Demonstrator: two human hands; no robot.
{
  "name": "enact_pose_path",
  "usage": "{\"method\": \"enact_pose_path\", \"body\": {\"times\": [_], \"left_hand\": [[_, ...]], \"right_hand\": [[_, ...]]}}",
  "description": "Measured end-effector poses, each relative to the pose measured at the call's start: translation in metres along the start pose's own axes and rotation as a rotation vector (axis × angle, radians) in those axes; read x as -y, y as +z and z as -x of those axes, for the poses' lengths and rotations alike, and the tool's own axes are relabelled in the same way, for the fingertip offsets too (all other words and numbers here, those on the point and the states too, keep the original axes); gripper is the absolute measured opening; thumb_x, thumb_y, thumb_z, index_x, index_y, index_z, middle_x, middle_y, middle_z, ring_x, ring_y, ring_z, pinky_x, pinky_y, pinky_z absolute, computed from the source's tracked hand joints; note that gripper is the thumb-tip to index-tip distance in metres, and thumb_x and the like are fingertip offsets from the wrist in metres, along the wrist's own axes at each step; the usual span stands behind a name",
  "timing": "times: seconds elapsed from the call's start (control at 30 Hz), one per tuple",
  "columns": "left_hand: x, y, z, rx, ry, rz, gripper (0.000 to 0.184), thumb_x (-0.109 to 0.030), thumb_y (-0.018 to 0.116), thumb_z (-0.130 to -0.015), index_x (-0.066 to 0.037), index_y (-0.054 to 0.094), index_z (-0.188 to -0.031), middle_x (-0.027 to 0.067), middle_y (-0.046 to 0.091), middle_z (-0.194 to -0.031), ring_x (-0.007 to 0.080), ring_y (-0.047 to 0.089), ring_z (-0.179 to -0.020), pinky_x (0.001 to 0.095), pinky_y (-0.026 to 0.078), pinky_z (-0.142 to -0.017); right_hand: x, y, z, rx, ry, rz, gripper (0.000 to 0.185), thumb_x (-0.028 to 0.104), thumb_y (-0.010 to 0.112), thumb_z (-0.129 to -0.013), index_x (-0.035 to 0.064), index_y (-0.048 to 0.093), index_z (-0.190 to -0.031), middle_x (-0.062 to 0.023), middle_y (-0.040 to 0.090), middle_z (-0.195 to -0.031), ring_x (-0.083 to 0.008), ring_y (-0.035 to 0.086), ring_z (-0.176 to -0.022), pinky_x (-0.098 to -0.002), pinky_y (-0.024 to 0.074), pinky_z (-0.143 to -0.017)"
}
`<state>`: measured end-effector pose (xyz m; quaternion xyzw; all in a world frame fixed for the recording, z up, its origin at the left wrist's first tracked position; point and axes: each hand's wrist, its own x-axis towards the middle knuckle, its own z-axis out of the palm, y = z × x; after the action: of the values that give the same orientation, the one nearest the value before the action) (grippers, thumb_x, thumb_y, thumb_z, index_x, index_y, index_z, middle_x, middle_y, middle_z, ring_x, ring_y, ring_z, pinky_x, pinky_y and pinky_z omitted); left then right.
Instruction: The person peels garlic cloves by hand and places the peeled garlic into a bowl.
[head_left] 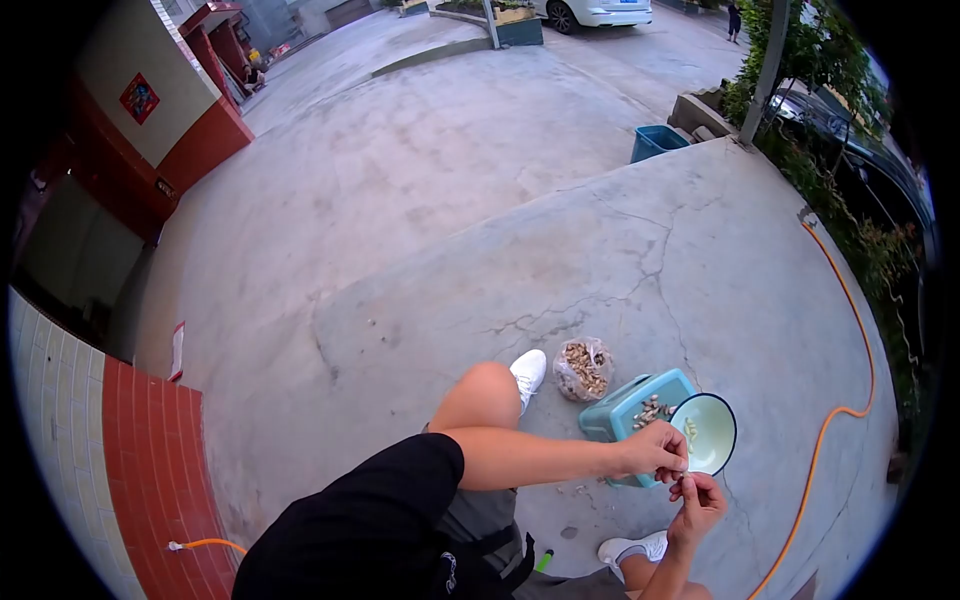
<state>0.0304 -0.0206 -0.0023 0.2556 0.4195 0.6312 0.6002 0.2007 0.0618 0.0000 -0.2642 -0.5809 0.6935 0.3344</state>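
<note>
My left hand (655,452) and my right hand (698,505) meet fingertip to fingertip, both pinching one small pale piece that looks like a garlic clove, mostly covered by the fingers. Just beyond them is a white enamel bowl (722,440) with a dark rim, holding a few peeled, pale cloves (690,430). Beside the bowl stands a teal plastic stool (606,417) with several unpeeled cloves (652,410) on top. Left of it, a clear plastic bag (583,370) full of brownish, unpeeled pieces sits on the concrete.
My white shoes (528,378) are on either side of the stool. An orange hose (824,430) runs along the right. Farther off are a blue bin (657,142), a post (768,70), plants and a white car (598,12). A brick wall (155,470) stands left.
</note>
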Motion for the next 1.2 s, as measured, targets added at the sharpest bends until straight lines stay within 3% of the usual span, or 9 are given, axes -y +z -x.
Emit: {"method": "enact_pose_path", "body": {"times": [0.63,0.93,1.03,1.13,1.2], "left_hand": [[-0.002,0.000,0.000,0.065,-0.116,0.322,0.009,-0.008,0.067,-0.090,-0.001,0.063,-0.085,0.0064,0.066,-0.075,0.0110,0.060,-0.062,0.0228,0.048,-0.056],[-0.004,-0.001,0.000,0.043,-0.026,0.140,0.012,-0.010,0.067,-0.090,0.001,0.064,-0.087,0.0075,0.066,-0.074,0.0122,0.062,-0.060,0.0242,0.049,-0.056],[-0.002,-0.001,-0.003,0.043,-0.060,-0.045,0.016,-0.013,0.066,-0.092,0.002,0.065,-0.092,0.0090,0.068,-0.078,0.0141,0.066,-0.068,0.0266,0.054,-0.062],[0.000,-0.002,0.001,0.056,-0.126,0.006,0.016,-0.019,0.067,-0.093,-0.003,0.067,-0.096,0.0067,0.069,-0.086,0.0124,0.066,-0.074,0.0266,0.054,-0.066],[-0.011,-0.007,0.005,0.052,-0.104,0.008,0.016,-0.019,0.068,-0.094,-0.003,0.067,-0.095,0.0060,0.069,-0.086,0.0113,0.065,-0.073,0.0259,0.053,-0.066]], "right_hand": [[0.002,0.009,-0.001,-0.008,-0.023,-0.032,0.010,0.007,0.065,-0.093,-0.0031,0.067,-0.093,-0.0103,0.067,-0.083,-0.0149,0.060,-0.066,-0.0246,0.0451,-0.057],[0.002,0.012,-0.002,-0.056,0.020,-0.031,0.014,0.009,0.065,-0.093,-0.0041,0.066,-0.094,-0.0098,0.067,-0.084,-0.0146,0.059,-0.067,-0.0248,0.0445,-0.058],[-0.004,-0.001,0.001,-0.074,0.057,0.039,0.016,0.010,0.065,-0.093,-0.0053,0.066,-0.096,-0.0097,0.066,-0.085,-0.0157,0.062,-0.071,-0.0253,0.0461,-0.062],[0.012,0.006,0.004,-0.084,0.080,0.042,0.010,0.003,0.068,-0.088,-0.0046,0.071,-0.093,-0.0096,0.069,-0.082,-0.0159,0.063,-0.071,-0.0279,0.0477,-0.064],[0.016,0.014,-0.001,-0.038,0.085,-0.107,0.010,0.001,0.068,-0.088,-0.0052,0.071,-0.096,-0.0108,0.070,-0.088,-0.0161,0.063,-0.073,-0.0276,0.0486,-0.064]]}}
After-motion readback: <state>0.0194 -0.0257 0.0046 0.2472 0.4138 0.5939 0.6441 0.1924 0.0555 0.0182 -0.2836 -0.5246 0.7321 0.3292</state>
